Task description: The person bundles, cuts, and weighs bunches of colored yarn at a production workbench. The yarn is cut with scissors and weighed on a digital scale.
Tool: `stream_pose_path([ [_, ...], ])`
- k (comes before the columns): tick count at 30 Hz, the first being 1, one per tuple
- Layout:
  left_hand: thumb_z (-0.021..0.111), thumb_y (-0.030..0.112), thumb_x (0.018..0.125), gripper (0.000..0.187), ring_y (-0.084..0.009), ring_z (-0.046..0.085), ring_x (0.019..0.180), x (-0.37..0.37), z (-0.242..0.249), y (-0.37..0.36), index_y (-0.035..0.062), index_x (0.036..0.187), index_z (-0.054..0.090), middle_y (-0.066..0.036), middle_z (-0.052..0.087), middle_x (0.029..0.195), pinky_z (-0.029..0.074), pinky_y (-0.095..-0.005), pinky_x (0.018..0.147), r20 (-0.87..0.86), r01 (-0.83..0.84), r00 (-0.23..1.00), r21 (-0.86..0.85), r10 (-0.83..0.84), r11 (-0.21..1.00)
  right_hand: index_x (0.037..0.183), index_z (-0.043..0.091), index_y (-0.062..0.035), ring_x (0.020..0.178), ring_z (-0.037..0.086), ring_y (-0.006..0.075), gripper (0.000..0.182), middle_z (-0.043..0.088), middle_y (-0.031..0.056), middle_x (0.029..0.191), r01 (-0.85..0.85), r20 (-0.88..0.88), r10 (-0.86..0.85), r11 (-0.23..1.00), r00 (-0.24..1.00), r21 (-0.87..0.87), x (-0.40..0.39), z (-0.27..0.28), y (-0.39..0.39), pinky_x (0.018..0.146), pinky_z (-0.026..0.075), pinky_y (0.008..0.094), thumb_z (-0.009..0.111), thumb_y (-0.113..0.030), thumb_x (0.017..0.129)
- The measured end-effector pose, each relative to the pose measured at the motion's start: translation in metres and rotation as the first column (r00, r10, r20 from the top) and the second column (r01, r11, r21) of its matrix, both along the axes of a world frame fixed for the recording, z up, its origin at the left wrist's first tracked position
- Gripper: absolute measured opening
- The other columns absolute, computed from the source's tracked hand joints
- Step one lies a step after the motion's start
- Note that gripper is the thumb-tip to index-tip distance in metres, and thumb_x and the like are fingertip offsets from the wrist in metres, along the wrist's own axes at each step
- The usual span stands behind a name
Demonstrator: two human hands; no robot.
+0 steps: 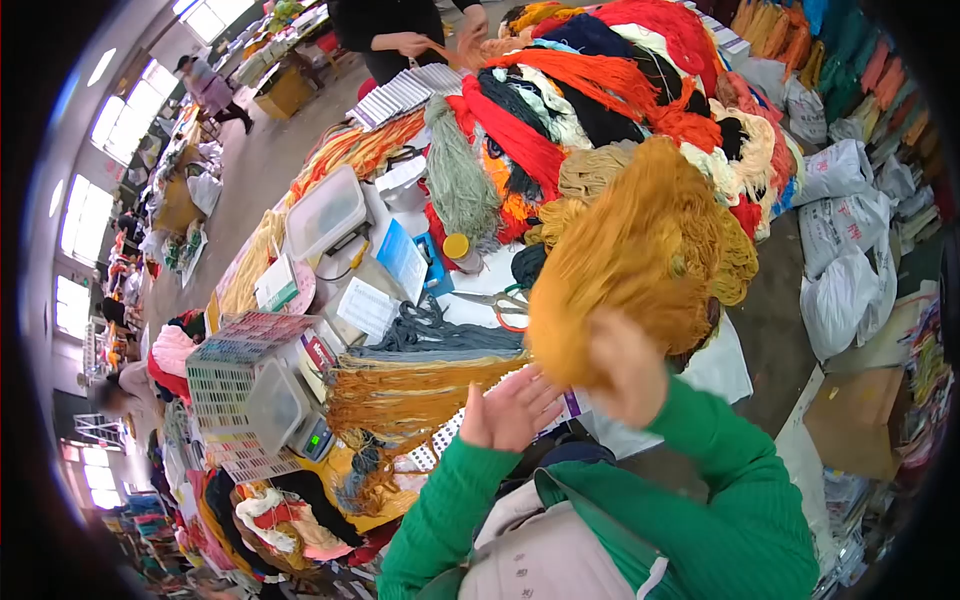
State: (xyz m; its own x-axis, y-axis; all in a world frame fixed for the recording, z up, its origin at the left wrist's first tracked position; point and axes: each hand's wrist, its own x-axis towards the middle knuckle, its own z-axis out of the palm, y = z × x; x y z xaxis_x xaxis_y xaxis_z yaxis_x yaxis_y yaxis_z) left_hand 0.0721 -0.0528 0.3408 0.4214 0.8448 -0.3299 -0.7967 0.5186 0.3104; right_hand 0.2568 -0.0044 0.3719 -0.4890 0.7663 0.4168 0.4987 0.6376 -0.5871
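Observation:
My right hand [628, 368], smeared by motion, is closed around the lower end of a big golden-brown yarn hank [625, 265]. The hank is raised in front of the yarn pile and hides part of it. Palm up and fingers spread, my left hand [512, 408] holds nothing. It is just left of the hank, at the right end of a row of laid-out brown and gold yarn strands [425, 390]. Grey-blue yarn [430, 328] lies beyond those strands. Scissors [512, 312] with orange-red handles rest on the table, partly behind the hank.
A heap of coloured yarn [515, 135] covers the far table. At left are a digital scale [315, 437], a plastic basket [222, 385] and a clear tub [325, 212]. White plastic bags [845, 240] stand right. Another person's hands [405, 43] handle yarn at the far end.

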Motion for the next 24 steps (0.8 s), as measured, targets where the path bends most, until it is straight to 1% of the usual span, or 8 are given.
stream_pose_path([
  [6, 0.057, 0.002, 0.069, 0.050, -0.0222, 0.045, 0.097, 0.035, 0.040, 0.019, 0.0014, 0.113, 0.034, -0.011, 0.045, 0.106, 0.038, -0.0342, 0.082, -0.166, 0.258, 0.957, 0.117, -0.237, 0.959, 0.101, 0.038, -0.0042, 0.088, 0.045, 0.0234, 0.054, 0.043, 0.0137, 0.096, -0.283, -0.409, 0.126, 0.893, 0.904, -0.350, 0.028, 0.029, -0.028, 0.075, 0.036, 0.0327, 0.066, -0.007, 0.055],
  [9, 0.057, 0.006, 0.070, 0.047, -0.0214, 0.044, 0.097, 0.038, 0.077, 0.006, 0.0012, 0.112, 0.036, -0.010, 0.046, 0.105, 0.037, -0.0330, 0.083, -0.648, 0.493, 0.746, 0.380, -0.155, 0.783, 0.107, 0.036, -0.0024, 0.083, 0.049, 0.0124, 0.053, 0.048, 0.0073, 0.091, -0.480, -0.747, -0.080, 0.719, 0.661, -0.502, 0.048, 0.048, -0.041, 0.069, 0.039, 0.0227, 0.063, 0.003, 0.062],
  [11, 0.055, 0.015, 0.073, 0.047, -0.0225, 0.044, 0.096, 0.032, 0.098, -0.001, 0.0019, 0.114, 0.034, -0.010, 0.045, 0.107, 0.035, -0.0330, 0.083, -0.822, 0.628, 0.565, 0.483, 0.070, 0.610, 0.105, 0.040, -0.0004, 0.079, 0.051, 0.0133, 0.048, 0.051, 0.0089, 0.090, -0.367, -0.562, 0.124, 0.864, 0.818, -0.345, 0.078, 0.042, -0.035, 0.063, 0.041, 0.0234, 0.063, -0.002, 0.063],
  [13, 0.051, 0.017, 0.076, 0.047, -0.0225, 0.046, 0.092, 0.011, 0.123, -0.004, 0.0033, 0.116, 0.031, -0.009, 0.043, 0.109, 0.037, -0.0333, 0.080, -0.866, 0.766, 0.376, 0.490, 0.330, 0.415, 0.101, 0.045, 0.0007, 0.078, 0.052, 0.0139, 0.038, 0.052, 0.0105, 0.091, -0.116, -0.822, -0.096, 0.974, 0.562, -0.192, 0.096, 0.026, -0.028, 0.062, 0.043, 0.0242, 0.059, -0.008, 0.067],
  [15, 0.049, 0.017, 0.076, 0.046, -0.0221, 0.046, 0.090, -0.013, 0.145, -0.010, 0.0040, 0.117, 0.030, -0.009, 0.043, 0.109, 0.037, -0.0334, 0.078, -0.827, 0.800, 0.308, 0.492, 0.469, 0.342, 0.099, 0.047, 0.0006, 0.079, 0.053, 0.0170, 0.030, 0.053, 0.0119, 0.091, 0.033, -0.922, -0.307, 0.951, 0.234, -0.308, 0.113, 0.047, -0.016, 0.066, 0.045, 0.0282, 0.052, -0.009, 0.071],
  [17, 0.047, 0.018, 0.077, 0.046, -0.0217, 0.047, 0.088, -0.036, 0.162, -0.024, 0.0048, 0.117, 0.029, -0.009, 0.043, 0.109, 0.038, -0.0336, 0.077, -0.810, 0.765, 0.309, 0.523, 0.498, 0.377, 0.100, 0.046, 0.0022, 0.082, 0.053, 0.0185, 0.027, 0.052, 0.0127, 0.093, 0.410, -0.913, -0.367, 0.871, 0.180, -0.269, 0.133, 0.062, 0.001, 0.072, 0.045, 0.0301, 0.046, -0.005, 0.074],
  [20, 0.044, 0.018, 0.079, 0.045, -0.0212, 0.048, 0.084, -0.079, 0.180, -0.059, 0.0059, 0.119, 0.027, -0.009, 0.043, 0.109, 0.038, -0.0339, 0.075, -0.772, 0.550, 0.474, 0.635, 0.423, 0.542, 0.108, 0.043, -0.0019, 0.082, 0.054, 0.0193, 0.037, 0.050, 0.0123, 0.100, 0.789, -0.418, -0.674, 0.454, 0.608, 0.415, 0.209, 0.053, 0.019, 0.067, 0.045, 0.0293, 0.050, -0.016, 0.074],
  [24, 0.040, 0.019, 0.080, 0.045, -0.0204, 0.048, 0.079, -0.128, 0.199, -0.115, 0.0073, 0.120, 0.024, -0.008, 0.044, 0.109, 0.039, -0.0342, 0.072, -0.319, -0.060, 0.886, 0.642, 0.337, 0.764, 0.106, 0.042, -0.0019, 0.087, 0.051, 0.0240, 0.035, 0.048, 0.0143, 0.102, 0.416, -0.211, -0.379, 0.619, 0.901, 0.666, 0.128, 0.037, 0.119, 0.071, 0.043, 0.0311, 0.046, -0.016, 0.075],
])
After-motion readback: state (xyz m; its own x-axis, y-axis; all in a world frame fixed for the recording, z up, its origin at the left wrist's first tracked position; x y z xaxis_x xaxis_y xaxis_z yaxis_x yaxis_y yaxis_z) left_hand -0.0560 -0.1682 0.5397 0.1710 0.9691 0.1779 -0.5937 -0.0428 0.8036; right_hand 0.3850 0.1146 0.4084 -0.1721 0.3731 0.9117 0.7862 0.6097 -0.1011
